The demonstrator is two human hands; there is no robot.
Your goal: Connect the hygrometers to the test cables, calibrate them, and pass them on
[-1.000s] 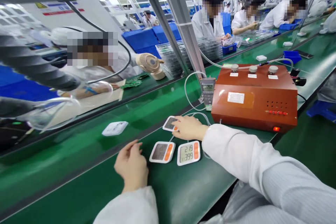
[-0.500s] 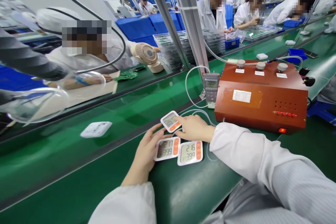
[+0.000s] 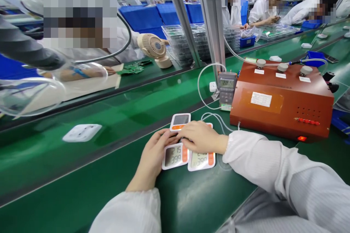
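Several white digital monitors with orange buttons lie grouped on the green bench. The lower left monitor reads 215 over 399. Beside it, the lower right monitor is partly covered, and an upper monitor has a dark screen. Only an edge of another monitor shows behind my right hand. That hand lies over the group with its fingers pressed together and curled. My left hand rests against the lower left monitor, fingers stretched toward my right fingertips. Whatever lies between the fingertips is hidden.
An orange-brown control box with knobs stands at the right, a grey handheld meter against it. Clear tubing loops nearby. A white casing lies on the green belt. Across it are a beige fan and co-workers.
The upper monitor, tilted under my right fingers before, now lies apart above them. My right hand has come down over the group, covering part of the lower right monitor. My left hand stays nearly in place.
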